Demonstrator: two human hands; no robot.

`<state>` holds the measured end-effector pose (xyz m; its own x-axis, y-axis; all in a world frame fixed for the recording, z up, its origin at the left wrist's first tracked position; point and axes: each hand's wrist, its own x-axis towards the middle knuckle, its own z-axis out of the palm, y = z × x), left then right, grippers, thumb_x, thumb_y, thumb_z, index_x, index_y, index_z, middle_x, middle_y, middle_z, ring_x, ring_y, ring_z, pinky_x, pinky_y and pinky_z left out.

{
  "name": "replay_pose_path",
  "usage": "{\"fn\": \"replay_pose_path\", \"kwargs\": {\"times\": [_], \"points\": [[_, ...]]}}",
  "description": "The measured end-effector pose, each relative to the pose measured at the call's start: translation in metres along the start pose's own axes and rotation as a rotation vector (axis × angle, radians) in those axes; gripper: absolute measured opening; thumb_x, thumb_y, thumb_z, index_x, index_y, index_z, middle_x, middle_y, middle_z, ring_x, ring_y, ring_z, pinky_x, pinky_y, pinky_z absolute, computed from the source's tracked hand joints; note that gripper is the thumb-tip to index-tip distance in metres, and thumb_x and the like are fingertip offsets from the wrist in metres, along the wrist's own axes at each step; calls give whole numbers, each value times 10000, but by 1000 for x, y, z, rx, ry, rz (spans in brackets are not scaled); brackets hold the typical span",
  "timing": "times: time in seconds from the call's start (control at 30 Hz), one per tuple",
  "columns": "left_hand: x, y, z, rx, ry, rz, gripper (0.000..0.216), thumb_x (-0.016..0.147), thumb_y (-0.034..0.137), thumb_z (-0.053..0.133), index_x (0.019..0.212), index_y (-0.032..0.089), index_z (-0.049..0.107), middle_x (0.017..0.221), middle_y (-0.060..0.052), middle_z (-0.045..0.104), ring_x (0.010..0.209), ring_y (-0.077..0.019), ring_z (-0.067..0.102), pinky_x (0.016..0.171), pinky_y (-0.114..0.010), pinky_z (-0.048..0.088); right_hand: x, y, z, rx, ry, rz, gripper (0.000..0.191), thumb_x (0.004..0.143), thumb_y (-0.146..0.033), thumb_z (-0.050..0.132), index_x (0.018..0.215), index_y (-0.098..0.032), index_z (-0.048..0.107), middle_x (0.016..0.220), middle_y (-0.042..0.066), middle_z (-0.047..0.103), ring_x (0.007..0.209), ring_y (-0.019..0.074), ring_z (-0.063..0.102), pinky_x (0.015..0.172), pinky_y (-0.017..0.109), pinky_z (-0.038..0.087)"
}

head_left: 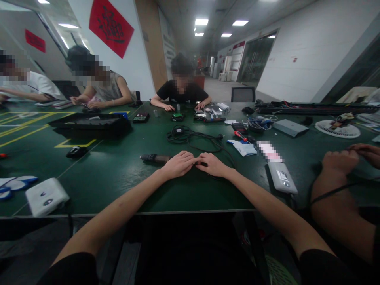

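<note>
Both of my hands meet over the green table. My left hand [179, 164] has its fingers bent and pressed together, their tips touching those of my right hand [212, 164]. A tiny dark spot shows where the fingertips join; what they hold, if anything, is too small to make out. Just behind my left hand lies a dark power tool [156, 158] with a narrow metal nose pointing left, its other end hidden by the hand. Beyond my hands a black power cable [197, 137] lies loosely coiled, one strand running down toward my right wrist.
On the left are a white box-like device [47, 196] and a black tray [90, 126]. To the right lie a white power bank-like device [282, 177], gloves [242, 147] and a fan part [337, 128]. A co-worker's arm [338, 194] rests close at right; several people sit opposite.
</note>
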<state>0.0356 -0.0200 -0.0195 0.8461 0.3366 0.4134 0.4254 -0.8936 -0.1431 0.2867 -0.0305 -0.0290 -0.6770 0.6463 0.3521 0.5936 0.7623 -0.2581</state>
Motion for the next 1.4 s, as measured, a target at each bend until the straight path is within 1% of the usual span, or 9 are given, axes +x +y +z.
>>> {"fn": "replay_pose_path", "kwargs": {"times": [0.1,0.23,0.37,0.53,0.67,0.8,1.0,1.23,1.4], "points": [[0,0,0,3,6,-6,543,1032,262,490,1562,207,391,1226,-110,646,1199,-253,574,1075,-423,454,0,0,-1,1,-3,2,191,1029,-356,612,1009,-191,705,1070,68,635,997,208,572,873,342,401],[-1,0,1,-9,-10,26,573,1018,198,471,1580,235,365,1263,-105,636,1233,-244,560,1073,-410,456,1,1,-1,12,-9,3,185,1022,-345,623,1111,-204,704,1099,69,639,1003,210,575,893,350,410],[-1,0,1,-4,1,-4,552,1030,259,476,1571,216,375,1225,-112,642,1196,-256,573,1059,-424,461,0,2,1,2,-11,8,194,1027,-360,613,1031,-193,712,1068,73,636,991,211,573,892,352,411],[0,0,2,-4,-23,17,569,1019,207,454,1580,233,361,1265,-106,631,1223,-245,561,1076,-407,442,1,3,3,1,7,14,199,1016,-359,633,1094,-192,709,1082,77,639,1000,212,575,907,350,417],[0,0,2,11,-7,-6,564,1037,256,460,1588,214,346,1238,-109,640,1213,-252,566,1071,-418,440,1,1,0,10,-4,4,188,1023,-350,620,1029,-187,713,1084,80,643,1021,215,575,919,353,419],[-1,-1,2,13,-19,21,581,1027,219,463,1595,236,339,1282,-103,628,1240,-244,553,1080,-403,433,1,-1,-2,27,-1,21,184,1016,-338,632,1093,-187,705,1085,77,649,1002,210,580,897,343,427],[1,0,4,45,2,-14,552,1053,281,454,1591,215,347,1200,-108,655,1189,-256,573,1050,-427,448,1,-1,-1,14,3,0,169,1018,-326,625,974,-188,711,1089,77,658,1023,217,580,925,357,422],[1,0,1,32,-2,21,569,1021,206,463,1581,240,369,1250,-103,644,1212,-247,561,1072,-421,439,1,0,-2,9,-13,1,189,1020,-337,625,1119,-193,697,1097,78,647,1009,215,582,902,350,426],[0,-1,3,48,3,-2,549,1043,270,470,1580,215,371,1202,-109,656,1174,-254,572,1050,-427,454,1,1,-1,1,-12,-5,186,1029,-349,610,1029,-190,706,1093,81,643,1031,220,574,926,358,419]]}}
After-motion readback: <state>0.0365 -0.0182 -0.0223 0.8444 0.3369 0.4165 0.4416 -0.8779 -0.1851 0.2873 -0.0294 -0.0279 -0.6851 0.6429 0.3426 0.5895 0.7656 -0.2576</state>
